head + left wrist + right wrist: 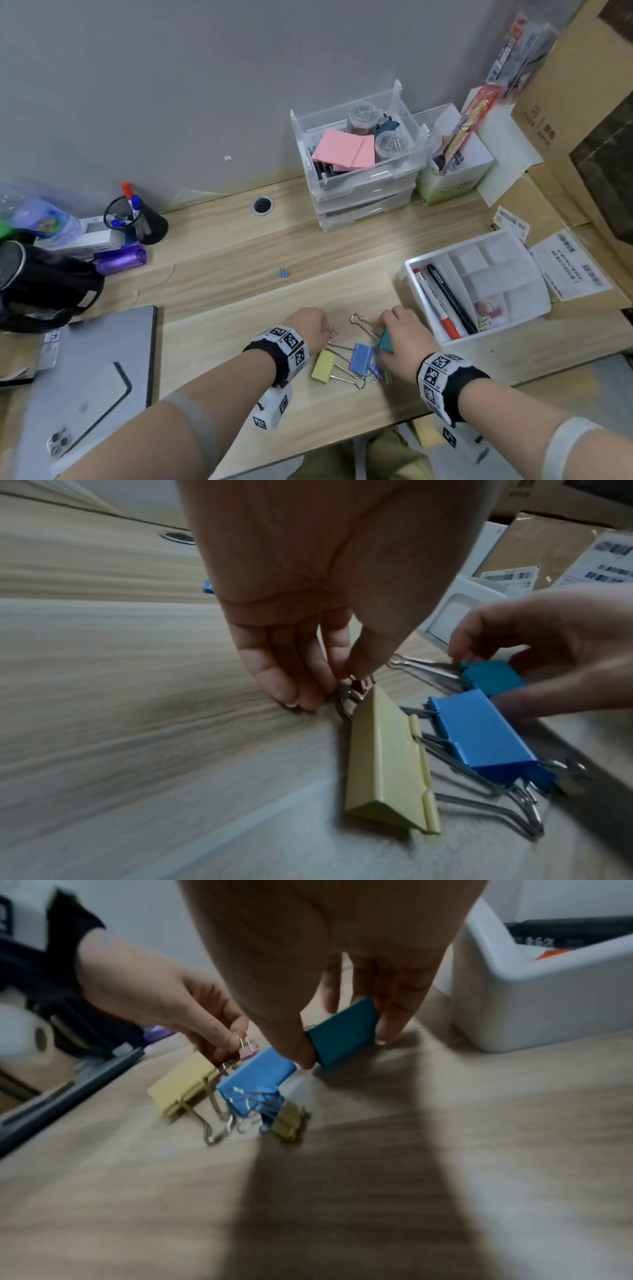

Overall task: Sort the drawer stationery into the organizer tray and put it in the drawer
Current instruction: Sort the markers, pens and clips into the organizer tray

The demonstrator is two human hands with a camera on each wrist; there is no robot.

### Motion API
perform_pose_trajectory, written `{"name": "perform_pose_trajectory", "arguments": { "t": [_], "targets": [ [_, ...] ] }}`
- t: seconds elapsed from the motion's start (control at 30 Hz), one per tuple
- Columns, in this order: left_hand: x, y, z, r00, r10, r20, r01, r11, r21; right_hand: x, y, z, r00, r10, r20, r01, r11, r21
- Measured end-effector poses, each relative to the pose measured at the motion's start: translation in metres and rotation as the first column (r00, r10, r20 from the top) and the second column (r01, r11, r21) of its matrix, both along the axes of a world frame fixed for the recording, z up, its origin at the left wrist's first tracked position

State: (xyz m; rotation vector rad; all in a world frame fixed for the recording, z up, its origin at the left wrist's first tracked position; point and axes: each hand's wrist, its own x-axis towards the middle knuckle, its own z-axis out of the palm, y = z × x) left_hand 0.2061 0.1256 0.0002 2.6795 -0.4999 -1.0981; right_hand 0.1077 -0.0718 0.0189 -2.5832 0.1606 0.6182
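Several binder clips lie near the desk's front edge. My left hand (324, 330) (329, 680) pinches a small pink clip (365, 687) (248, 1050) by its wire handles, right at the desk surface. My right hand (394, 334) (342, 1039) grips a large teal clip (387, 342) (491, 677) (346, 1033) between thumb and fingers. Between the hands lie a large yellow clip (323, 365) (383, 756) and a large blue clip (361, 358) (479, 734), with a small olive clip (289, 1123) beside them. The white organizer tray (496, 330) (534, 1010) stands to the right, holding markers and small clips.
A small blue clip (283, 272) lies alone mid-desk. A clear drawer unit (363, 186) with pink notes stands at the wall. To the left are a laptop (113, 332) with a phone on it, a pen cup (137, 219) and a black bag (41, 284). Cardboard boxes (565, 120) crowd the right.
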Motion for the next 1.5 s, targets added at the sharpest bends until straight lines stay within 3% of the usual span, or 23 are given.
{"name": "perform_pose_trajectory", "arguments": {
  "t": [0.07, 0.13, 0.33, 0.43, 0.53, 0.67, 0.8, 0.9, 1.0, 1.13, 1.23, 1.37, 1.5],
  "targets": [
    [0.002, 0.004, 0.0, 0.998, 0.06, -0.018, -0.06, 0.998, -0.013, 0.004, -0.001, 0.002, 0.986, -0.166, -0.007, 0.166, 0.983, 0.082],
    [0.003, 0.006, 0.001, 0.995, 0.083, -0.049, -0.083, 0.996, -0.016, 0.008, 0.0, 0.007, 0.973, -0.229, -0.027, 0.23, 0.962, 0.149],
    [0.0, 0.017, 0.008, 0.975, -0.119, -0.185, 0.13, 0.991, 0.044, 0.007, 0.026, 0.016, 0.994, 0.062, -0.093, -0.052, 0.993, 0.108],
    [-0.007, 0.022, 0.012, 0.962, -0.241, -0.128, 0.24, 0.97, -0.022, 0.006, 0.034, 0.005, 0.987, 0.129, -0.1, -0.117, 0.986, 0.121],
    [-0.016, 0.026, 0.011, 0.953, -0.296, -0.061, 0.285, 0.948, -0.145, 0.005, 0.035, -0.003, 0.987, 0.133, -0.09, -0.124, 0.988, 0.092],
    [-0.032, 0.028, 0.007, 0.933, -0.358, -0.046, 0.344, 0.921, -0.184, 0.006, 0.034, -0.009, 0.987, 0.135, -0.091, -0.132, 0.991, 0.035],
    [-0.044, 0.02, 0.01, 0.832, -0.552, 0.055, 0.554, 0.83, -0.061, 0.01, 0.034, -0.005, 0.995, 0.092, -0.047, -0.09, 0.995, 0.045],
    [-0.045, 0.011, 0.013, 0.791, -0.592, 0.151, 0.597, 0.802, 0.018, 0.014, 0.028, 0.003, 0.999, 0.044, -0.006, -0.043, 0.991, 0.125],
    [-0.043, 0.006, 0.016, 0.79, -0.589, 0.171, 0.594, 0.804, 0.026, 0.015, 0.017, 0.016, 0.998, -0.056, 0.0, 0.054, 0.962, 0.267],
    [-0.033, 0.01, 0.025, 0.825, -0.552, 0.121, 0.559, 0.828, -0.038, 0.011, -0.008, 0.023, 0.951, -0.297, -0.086, 0.307, 0.873, 0.378],
    [-0.026, 0.015, 0.036, 0.908, -0.417, 0.05, 0.419, 0.889, -0.186, 0.008, -0.025, 0.026, 0.881, -0.438, -0.176, 0.463, 0.729, 0.504],
    [-0.012, 0.002, 0.057, 0.968, -0.241, -0.066, 0.201, 0.909, -0.366, -0.002, -0.054, 0.045, 0.802, -0.575, -0.161, 0.555, 0.62, 0.555],
    [0.002, -0.063, 0.09, 0.977, -0.088, -0.194, 0.004, 0.918, -0.397, -0.018, -0.101, 0.057, 0.647, -0.761, -0.049, 0.698, 0.565, 0.44]
  ]
}}
